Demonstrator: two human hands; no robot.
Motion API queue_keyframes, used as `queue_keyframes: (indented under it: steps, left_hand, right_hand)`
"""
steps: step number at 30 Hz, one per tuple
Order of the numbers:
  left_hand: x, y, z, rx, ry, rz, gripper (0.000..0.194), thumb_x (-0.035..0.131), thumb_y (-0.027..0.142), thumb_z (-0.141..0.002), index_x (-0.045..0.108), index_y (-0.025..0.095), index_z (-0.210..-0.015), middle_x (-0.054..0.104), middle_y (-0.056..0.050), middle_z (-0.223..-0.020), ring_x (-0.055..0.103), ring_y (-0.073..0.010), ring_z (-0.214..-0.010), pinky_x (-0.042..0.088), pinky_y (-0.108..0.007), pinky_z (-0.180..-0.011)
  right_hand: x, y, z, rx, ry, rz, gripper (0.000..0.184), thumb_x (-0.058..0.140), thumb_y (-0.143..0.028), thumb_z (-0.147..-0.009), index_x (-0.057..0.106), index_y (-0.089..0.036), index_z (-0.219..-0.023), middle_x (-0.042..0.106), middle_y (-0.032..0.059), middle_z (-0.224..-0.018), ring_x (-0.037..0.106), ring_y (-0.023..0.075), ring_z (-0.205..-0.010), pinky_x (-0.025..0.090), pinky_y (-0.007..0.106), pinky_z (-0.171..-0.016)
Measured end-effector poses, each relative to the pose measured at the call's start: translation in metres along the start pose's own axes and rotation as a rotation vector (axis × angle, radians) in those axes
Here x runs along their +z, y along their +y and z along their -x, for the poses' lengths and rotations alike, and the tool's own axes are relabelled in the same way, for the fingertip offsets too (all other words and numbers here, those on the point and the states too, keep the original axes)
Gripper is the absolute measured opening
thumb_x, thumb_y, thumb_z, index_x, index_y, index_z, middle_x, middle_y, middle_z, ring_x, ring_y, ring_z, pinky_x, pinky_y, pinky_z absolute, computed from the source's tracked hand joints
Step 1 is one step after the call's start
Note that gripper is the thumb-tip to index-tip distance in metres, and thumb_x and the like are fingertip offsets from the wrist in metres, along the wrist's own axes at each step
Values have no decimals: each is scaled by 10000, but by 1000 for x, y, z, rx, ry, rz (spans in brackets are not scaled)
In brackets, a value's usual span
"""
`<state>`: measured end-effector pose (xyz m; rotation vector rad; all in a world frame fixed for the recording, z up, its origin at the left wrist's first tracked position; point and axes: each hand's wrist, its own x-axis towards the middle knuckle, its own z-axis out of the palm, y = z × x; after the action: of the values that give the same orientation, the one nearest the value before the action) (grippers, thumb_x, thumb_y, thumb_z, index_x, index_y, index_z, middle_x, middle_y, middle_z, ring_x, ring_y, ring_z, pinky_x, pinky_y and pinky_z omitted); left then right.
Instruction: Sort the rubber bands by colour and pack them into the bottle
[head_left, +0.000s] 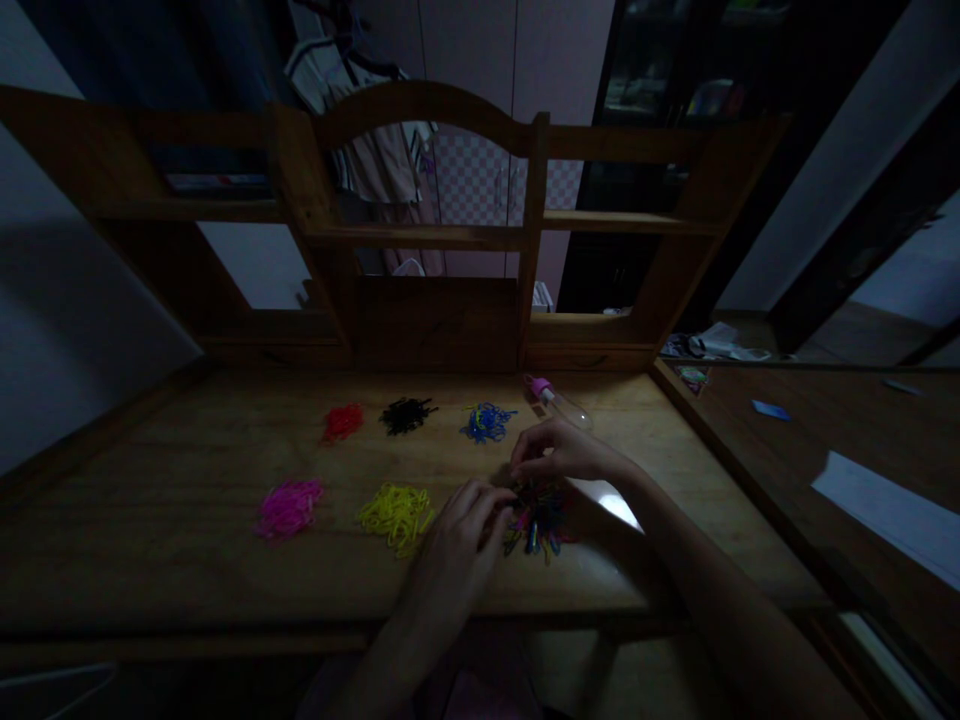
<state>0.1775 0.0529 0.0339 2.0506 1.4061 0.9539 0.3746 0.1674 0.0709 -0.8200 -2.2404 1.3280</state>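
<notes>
A mixed pile of small, thin, loop-like coloured pieces [538, 525] lies on the wooden desk under both hands. My left hand [472, 515] is at the pile's left edge, thumb and fingers pinched together; whatever is between them is too dark to make out. Over the pile's far side, my right hand [551, 452] has its fingertips drawn together, close to the left fingers. Single-colour heaps of similar pieces lie around: yellow [397, 517] beside my left hand, pink [289, 508] farther left, and red [343, 422], black [406, 415] and mostly blue [487, 422] behind.
A clear bottle with a pink cap [541, 387] lies behind my right hand. The desk [187, 480] has a wooden shelf unit [435, 237] at its back. On the right, a lower surface holds white paper [892, 510] and a blue card [770, 410]. The room is dim.
</notes>
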Motion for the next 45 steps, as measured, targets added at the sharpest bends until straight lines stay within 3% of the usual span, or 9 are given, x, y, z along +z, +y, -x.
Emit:
queue_keyframes:
  steps: [3,8,13,19,25,28,35,40,45]
  left_hand:
    - [2,-5,-15,-24,46,-59,155,486,230,-937,623,241,-1009,600,-37,-1028,569,-199,-999,442,-336,-872]
    - [12,-7,-32,-21,-23,-165,122,527,207,-909,634,223,-965,590,-39,-988,565,-198,-979,447,-315,-846]
    - [17,-4,-38,-16,-51,-179,89,559,189,-883,641,215,-908,598,-39,-973,561,-196,-979,437,-312,-863]
    - [4,2,-44,-106,29,0,85,641,264,-830,661,205,-772,645,-18,-842,605,-173,-805,442,-273,-715]
    - [-12,5,-46,-205,19,209,117,718,309,-750,707,196,-721,700,-5,-730,638,-163,-697,470,-258,-672]
    - [-13,5,-46,-266,10,437,94,723,267,-747,724,174,-743,710,-20,-728,654,-153,-692,504,-243,-682]
    - [-7,26,-48,-716,215,1716,273,430,50,-886,640,79,-1058,707,-128,-1035,683,-163,-1012,571,-277,-900]
    - [-9,38,-50,-693,126,1772,385,301,129,-946,607,129,-1179,675,-143,-1150,630,-196,-1138,552,-353,-973]
    - [-7,35,-54,-717,138,1828,371,273,142,-970,610,95,-1120,673,-143,-1130,646,-174,-1102,540,-333,-989]
  right_hand:
    - [-1,1,1,77,-4,-104,251,749,-374,-759,737,-156,-885,724,46,-831,655,145,-732,496,242,-650]
    - [-2,5,0,152,28,-216,273,773,-374,-730,721,-146,-870,722,56,-811,664,153,-703,524,273,-658]
    - [-3,13,-5,168,178,-245,286,780,-385,-710,714,-126,-812,713,61,-753,670,159,-645,539,288,-629]
    - [-4,13,-6,207,315,-334,284,789,-384,-704,711,-133,-811,722,66,-721,687,161,-631,543,275,-610]
    - [-5,13,-7,140,414,-537,289,797,-376,-706,711,-149,-862,729,69,-822,712,185,-803,557,345,-833]
    - [-6,14,-9,104,468,-586,304,809,-362,-701,710,-151,-896,726,81,-888,711,189,-837,546,362,-881]
    - [2,-8,-8,-47,583,-404,285,782,-402,-720,717,-167,-866,700,29,-760,659,137,-660,567,306,-696]
    - [11,-17,-3,-62,394,-218,294,739,-431,-770,732,-168,-900,691,40,-749,605,118,-572,513,254,-532]
    - [10,-21,-3,-261,327,16,162,706,-359,-824,776,-229,-892,689,58,-1022,637,178,-952,512,314,-840]
